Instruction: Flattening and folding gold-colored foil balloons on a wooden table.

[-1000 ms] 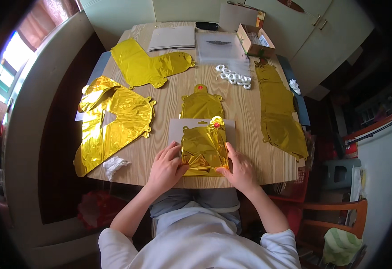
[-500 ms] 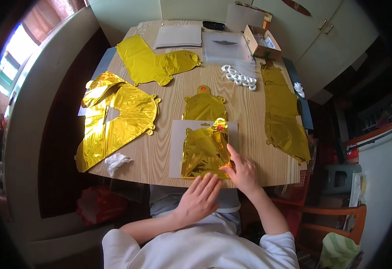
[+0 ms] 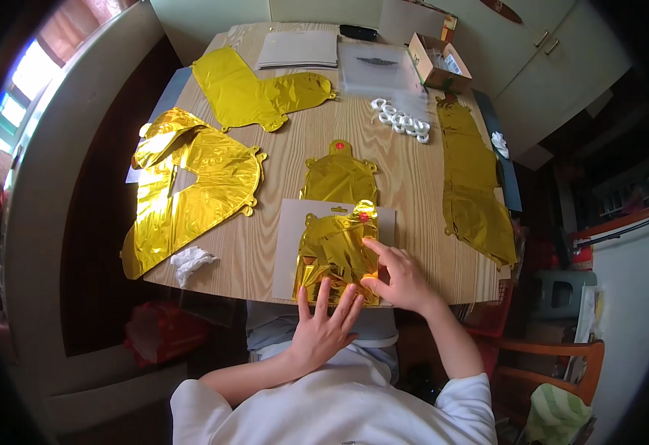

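A folded gold foil balloon [image 3: 332, 248] with a red spot near its top tab lies on a pale card [image 3: 286, 248] at the table's near edge. Across its lower edge rests my left hand [image 3: 323, 328], fingers spread and flat. My right hand [image 3: 404, 280] touches the balloon's right side, with thumb and forefinger stretched apart and nothing held between them. Just beyond the card's top edge lies another gold foil piece [image 3: 339, 180], also with a red spot on its tab; its near end meets the card.
Large flat foil balloons lie at the left [image 3: 213, 193], far left [image 3: 257, 96] and right [image 3: 476, 185]. White ribbon rolls [image 3: 402, 122], a stack of cards [image 3: 297, 50], clear bags [image 3: 380, 70] and a cardboard box [image 3: 439, 65] sit farther back. Crumpled white tissue [image 3: 191, 261] is near the left edge.
My left hand's fingers have spread and moved slightly left and up onto the foil. The right hand stays at the balloon's right side. The card and folded balloon have shifted slightly left and nearer.
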`<action>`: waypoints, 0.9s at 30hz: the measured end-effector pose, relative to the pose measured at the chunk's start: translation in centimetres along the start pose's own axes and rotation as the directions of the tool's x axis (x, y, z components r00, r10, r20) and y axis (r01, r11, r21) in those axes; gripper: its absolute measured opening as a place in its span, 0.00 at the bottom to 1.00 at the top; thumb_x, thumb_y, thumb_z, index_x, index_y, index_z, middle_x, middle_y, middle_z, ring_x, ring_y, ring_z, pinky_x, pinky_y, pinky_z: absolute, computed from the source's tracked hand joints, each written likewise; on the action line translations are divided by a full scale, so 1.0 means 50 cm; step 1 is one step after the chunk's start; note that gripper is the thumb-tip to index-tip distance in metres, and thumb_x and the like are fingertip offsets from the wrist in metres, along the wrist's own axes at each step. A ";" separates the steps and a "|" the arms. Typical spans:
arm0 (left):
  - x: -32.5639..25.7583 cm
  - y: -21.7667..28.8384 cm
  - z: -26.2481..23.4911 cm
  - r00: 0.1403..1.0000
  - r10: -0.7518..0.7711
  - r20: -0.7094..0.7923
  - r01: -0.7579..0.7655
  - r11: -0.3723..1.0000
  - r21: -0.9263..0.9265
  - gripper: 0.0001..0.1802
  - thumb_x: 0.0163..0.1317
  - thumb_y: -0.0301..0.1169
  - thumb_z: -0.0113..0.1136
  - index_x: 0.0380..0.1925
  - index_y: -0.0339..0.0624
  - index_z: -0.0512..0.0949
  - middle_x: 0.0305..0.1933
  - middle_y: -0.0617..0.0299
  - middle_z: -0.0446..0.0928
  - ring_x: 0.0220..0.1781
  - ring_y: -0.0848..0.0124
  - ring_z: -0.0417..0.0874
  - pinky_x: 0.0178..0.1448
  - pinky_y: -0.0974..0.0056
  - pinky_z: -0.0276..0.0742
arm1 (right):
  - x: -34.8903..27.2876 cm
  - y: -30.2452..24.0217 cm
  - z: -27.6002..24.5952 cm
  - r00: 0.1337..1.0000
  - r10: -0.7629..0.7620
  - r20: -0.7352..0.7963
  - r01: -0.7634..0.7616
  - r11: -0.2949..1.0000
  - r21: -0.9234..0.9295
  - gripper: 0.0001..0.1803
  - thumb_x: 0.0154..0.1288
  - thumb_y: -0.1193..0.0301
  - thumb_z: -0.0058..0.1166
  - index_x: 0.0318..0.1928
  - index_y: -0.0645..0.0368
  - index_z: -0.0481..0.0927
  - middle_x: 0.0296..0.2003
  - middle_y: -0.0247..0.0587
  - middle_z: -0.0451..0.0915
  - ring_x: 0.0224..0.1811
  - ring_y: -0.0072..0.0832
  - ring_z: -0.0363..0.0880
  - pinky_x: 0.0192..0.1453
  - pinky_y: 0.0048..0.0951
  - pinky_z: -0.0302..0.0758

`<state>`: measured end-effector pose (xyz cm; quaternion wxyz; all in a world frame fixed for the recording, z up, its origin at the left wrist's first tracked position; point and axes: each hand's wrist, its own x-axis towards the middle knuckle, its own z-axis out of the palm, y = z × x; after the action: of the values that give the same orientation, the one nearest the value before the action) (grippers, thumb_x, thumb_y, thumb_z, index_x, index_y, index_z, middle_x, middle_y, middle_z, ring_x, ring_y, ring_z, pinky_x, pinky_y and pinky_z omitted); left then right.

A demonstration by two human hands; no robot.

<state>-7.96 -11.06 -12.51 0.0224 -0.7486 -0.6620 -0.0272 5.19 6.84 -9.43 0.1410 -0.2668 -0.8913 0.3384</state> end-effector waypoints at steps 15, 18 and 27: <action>0.000 -0.002 -0.002 0.998 -0.053 -0.016 0.052 0.997 -0.062 0.48 0.48 0.61 0.66 0.69 0.64 0.63 0.74 0.54 0.56 0.72 0.29 0.51 0.64 0.20 0.49 | 0.031 0.042 0.016 0.902 -0.428 0.055 0.431 0.890 -0.153 0.22 0.59 0.71 0.63 0.54 0.49 0.72 0.31 0.36 0.80 0.33 0.35 0.80 0.45 0.38 0.73; 0.000 -0.002 -0.003 0.999 -0.052 -0.009 0.051 0.997 -0.064 0.48 0.48 0.61 0.66 0.69 0.64 0.63 0.75 0.53 0.55 0.72 0.28 0.50 0.64 0.20 0.49 | 0.034 0.046 0.014 0.889 -0.452 0.075 0.458 0.876 -0.150 0.21 0.59 0.71 0.62 0.53 0.50 0.71 0.32 0.35 0.80 0.35 0.35 0.80 0.45 0.37 0.72; 0.002 -0.001 -0.004 0.998 -0.063 0.003 0.063 0.996 -0.057 0.48 0.49 0.60 0.66 0.71 0.65 0.61 0.75 0.53 0.54 0.72 0.28 0.51 0.63 0.20 0.51 | 0.043 0.044 0.004 0.846 -0.517 0.128 0.532 0.833 -0.153 0.20 0.53 0.76 0.61 0.48 0.53 0.74 0.41 0.36 0.79 0.43 0.37 0.80 0.44 0.37 0.74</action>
<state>-7.99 -10.99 -12.29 -0.0005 -0.7276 -0.6844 -0.0465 4.18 9.33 -10.90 0.1671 -0.0101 -0.9623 0.2144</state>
